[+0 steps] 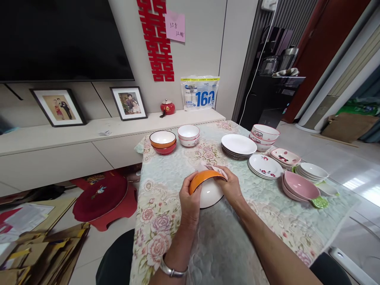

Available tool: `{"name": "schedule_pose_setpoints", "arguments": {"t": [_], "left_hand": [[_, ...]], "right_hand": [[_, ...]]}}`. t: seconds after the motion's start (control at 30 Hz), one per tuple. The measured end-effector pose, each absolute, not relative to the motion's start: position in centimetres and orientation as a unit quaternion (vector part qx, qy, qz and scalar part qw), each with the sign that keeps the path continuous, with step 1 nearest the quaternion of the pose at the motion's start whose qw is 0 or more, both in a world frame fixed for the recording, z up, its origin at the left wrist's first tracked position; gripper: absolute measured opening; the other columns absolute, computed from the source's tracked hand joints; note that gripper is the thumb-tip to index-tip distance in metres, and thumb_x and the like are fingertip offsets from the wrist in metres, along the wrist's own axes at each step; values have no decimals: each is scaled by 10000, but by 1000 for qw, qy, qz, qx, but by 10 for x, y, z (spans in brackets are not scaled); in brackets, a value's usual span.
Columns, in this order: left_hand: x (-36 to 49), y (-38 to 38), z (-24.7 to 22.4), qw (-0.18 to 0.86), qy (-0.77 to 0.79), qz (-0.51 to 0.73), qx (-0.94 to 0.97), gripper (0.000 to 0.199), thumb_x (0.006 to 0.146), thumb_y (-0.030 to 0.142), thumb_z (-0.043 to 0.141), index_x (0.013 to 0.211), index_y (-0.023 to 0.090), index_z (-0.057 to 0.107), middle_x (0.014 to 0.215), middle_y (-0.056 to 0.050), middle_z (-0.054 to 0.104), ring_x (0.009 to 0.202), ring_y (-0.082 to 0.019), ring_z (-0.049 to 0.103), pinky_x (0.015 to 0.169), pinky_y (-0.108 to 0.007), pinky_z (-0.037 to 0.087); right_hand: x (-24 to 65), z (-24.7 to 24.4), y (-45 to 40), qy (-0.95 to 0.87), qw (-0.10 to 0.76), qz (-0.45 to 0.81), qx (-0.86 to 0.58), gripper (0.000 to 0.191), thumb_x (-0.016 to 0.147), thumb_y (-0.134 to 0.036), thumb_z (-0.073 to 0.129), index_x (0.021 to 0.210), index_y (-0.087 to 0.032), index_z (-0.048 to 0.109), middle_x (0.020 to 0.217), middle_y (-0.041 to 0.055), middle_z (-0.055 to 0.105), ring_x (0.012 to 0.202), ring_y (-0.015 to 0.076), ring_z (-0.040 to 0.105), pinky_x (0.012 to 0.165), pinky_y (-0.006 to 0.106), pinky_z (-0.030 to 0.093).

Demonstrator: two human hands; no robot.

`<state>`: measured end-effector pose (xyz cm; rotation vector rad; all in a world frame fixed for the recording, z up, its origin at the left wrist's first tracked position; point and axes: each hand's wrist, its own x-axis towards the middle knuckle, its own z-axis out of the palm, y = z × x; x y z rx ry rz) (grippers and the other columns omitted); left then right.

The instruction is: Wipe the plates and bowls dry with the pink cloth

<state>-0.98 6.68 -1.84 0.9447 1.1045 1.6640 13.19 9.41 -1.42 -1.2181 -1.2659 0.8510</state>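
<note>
An orange bowl with a white inside is tilted up over the near middle of the table. My left hand is closed on its left rim. On the far right side my right hand presses a pale pinkish cloth against the bowl's outer wall; part of the cloth is hidden behind the bowl. Beyond the hands, another orange bowl sits in a red bowl. Beside them stands a short stack of white bowls with pink rims.
On the table's right are stacked white plates, flowered plates, tall bowls, pink dishes and small white bowls. A cabinet stands behind the flowered tablecloth. A red stool is at left.
</note>
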Motion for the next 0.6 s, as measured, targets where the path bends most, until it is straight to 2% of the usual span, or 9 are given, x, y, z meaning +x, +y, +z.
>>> {"name": "schedule_pose_setpoints", "arguments": {"t": [0.1, 0.17, 0.27, 0.33, 0.43, 0.53, 0.6], "left_hand": [[-8, 68, -16, 467, 443, 712, 281, 383, 731, 348, 695, 1071, 171, 674, 1108, -84, 708, 1019, -245, 654, 906, -366, 507], [-7, 69, -13, 475, 440, 728, 223, 374, 750, 371, 680, 1069, 178, 662, 1069, -74, 712, 975, -235, 666, 868, -360, 522], [-7, 70, -11, 491, 431, 732, 191, 376, 740, 345, 682, 1079, 186, 654, 1023, -59, 717, 914, -216, 675, 838, -348, 532], [-6, 70, -12, 513, 424, 717, 207, 413, 720, 307, 690, 1115, 191, 647, 1032, -57, 716, 904, -216, 676, 831, -352, 534], [-5, 70, -15, 515, 440, 682, 275, 463, 696, 256, 687, 1154, 200, 649, 1053, -57, 715, 924, -228, 669, 835, -355, 529], [-7, 69, -16, 468, 481, 656, 346, 422, 704, 216, 639, 1124, 199, 674, 1096, -60, 712, 996, -235, 647, 891, -345, 498], [-9, 69, -15, 444, 519, 628, 374, 361, 728, 200, 586, 1072, 203, 692, 1068, -57, 718, 978, -236, 641, 887, -347, 486]], "right_hand": [[121, -21, 91, -465, 534, 513, -486, 373, 655, -315, 719, 1005, -187, 705, 960, 63, 763, 873, 274, 698, 803, 400, 552], [114, -24, 88, -433, 514, 592, -445, 409, 615, -298, 762, 1002, -177, 711, 948, 68, 763, 849, 275, 701, 793, 407, 558], [109, -26, 86, -414, 504, 626, -428, 434, 578, -244, 761, 1002, -163, 714, 964, 74, 762, 864, 277, 698, 809, 409, 554], [113, -25, 88, -413, 515, 593, -462, 444, 573, -230, 725, 1012, -162, 706, 951, 71, 760, 837, 270, 690, 784, 400, 553], [126, -22, 93, -465, 529, 477, -526, 423, 611, -247, 658, 1027, -176, 691, 922, 53, 751, 812, 255, 670, 744, 374, 540], [138, -17, 94, -552, 505, 336, -572, 393, 691, -249, 580, 1067, -202, 682, 913, 35, 744, 822, 242, 659, 751, 353, 513], [142, -15, 93, -591, 487, 269, -584, 417, 725, -238, 545, 1122, -221, 670, 955, 30, 748, 851, 238, 661, 792, 355, 498]]}}
